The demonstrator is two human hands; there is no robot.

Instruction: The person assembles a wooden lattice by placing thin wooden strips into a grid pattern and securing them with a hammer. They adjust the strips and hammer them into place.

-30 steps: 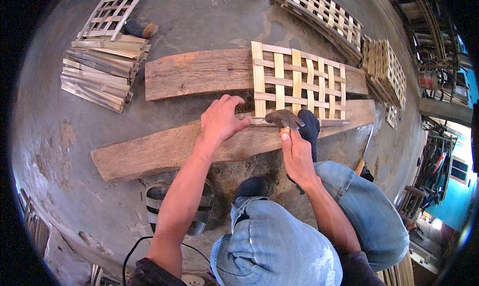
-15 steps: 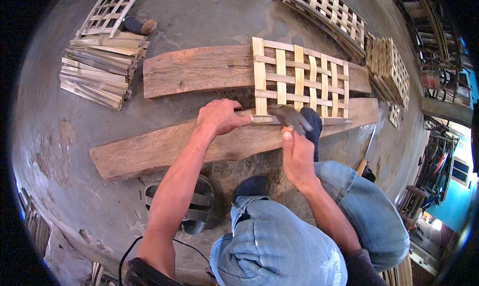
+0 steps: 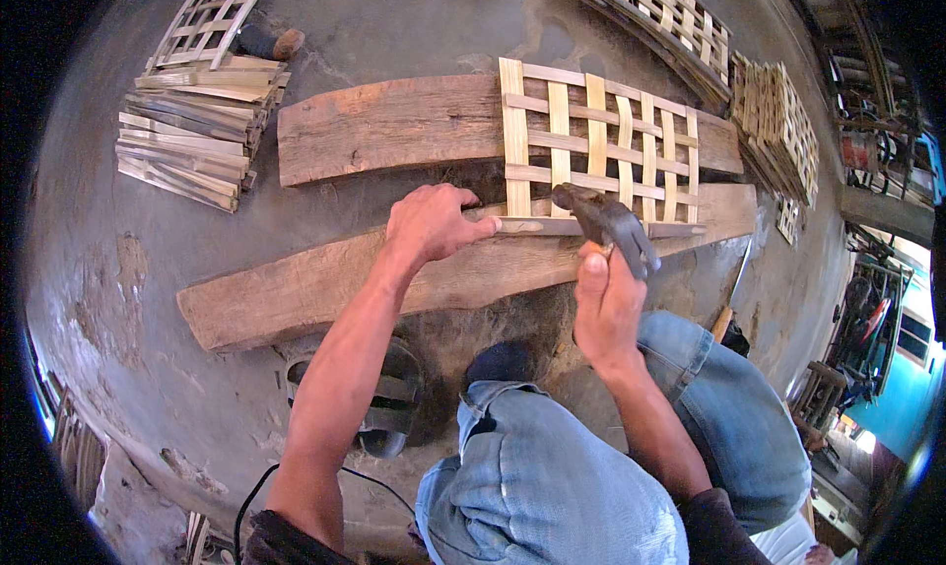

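Note:
A woven lattice panel [image 3: 558, 136] of flat bamboo strips lies across two wooden planks, its near edge bordered by a long bamboo strip [image 3: 552, 227]. My left hand [image 3: 429, 225] is closed at the left end of that strip, thumb along it and fingers curled over the far side. In my right hand [image 3: 611, 309] is a claw hammer [image 3: 613, 225], gripped high on the handle near the head. The hammer head hangs over the panel's near edge, right of its middle, and hides part of the strip. Most of the handle is covered by my fist.
The near plank [image 3: 296, 304] and far plank [image 3: 394, 127] rest on a concrete floor. Bamboo slats [image 3: 187, 136] are piled at left. Stacked lattice panels [image 3: 774, 122] stand at right, near a wooden-handled blade [image 3: 724, 322]. A dark sandal [image 3: 394, 393] sits below my left forearm.
The hammer has risen away from the strip and shifted right with my right hand. My left hand stays at the strip's end. The view has shifted slightly.

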